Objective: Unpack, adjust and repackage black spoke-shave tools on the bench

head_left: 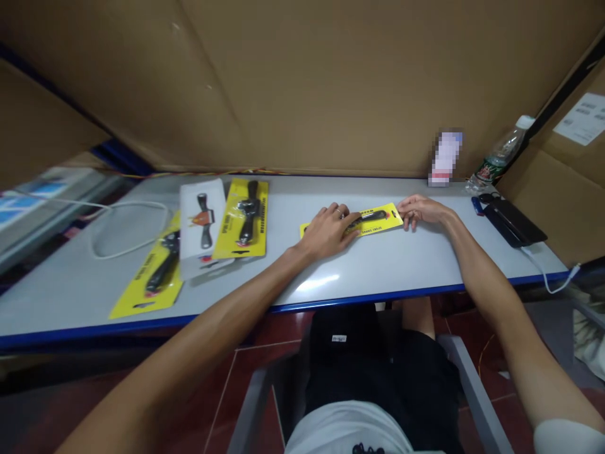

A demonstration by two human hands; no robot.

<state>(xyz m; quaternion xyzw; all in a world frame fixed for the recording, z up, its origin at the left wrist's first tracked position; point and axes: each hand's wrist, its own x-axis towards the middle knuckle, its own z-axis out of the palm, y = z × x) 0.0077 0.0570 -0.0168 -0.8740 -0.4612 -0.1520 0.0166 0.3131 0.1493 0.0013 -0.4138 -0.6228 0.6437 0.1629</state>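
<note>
A yellow blister card with a black tool [373,219] lies flat on the grey table [401,265] in front of me. My left hand [326,230] rests on its left half, fingers laid over the tool. My right hand [418,209] touches the card's right end with curled fingertips. To the left lie more of the same packs: one yellow card [243,219], a white-backed one [202,221] and another yellow card [154,274], partly overlapping.
A white cable [125,227] loops at the table's left. A black phone and case [513,222] with a charging lead lie at the right, beside a plastic bottle [501,154]. Cardboard walls stand behind and at the right. The blue table edge [359,298] is close to my lap.
</note>
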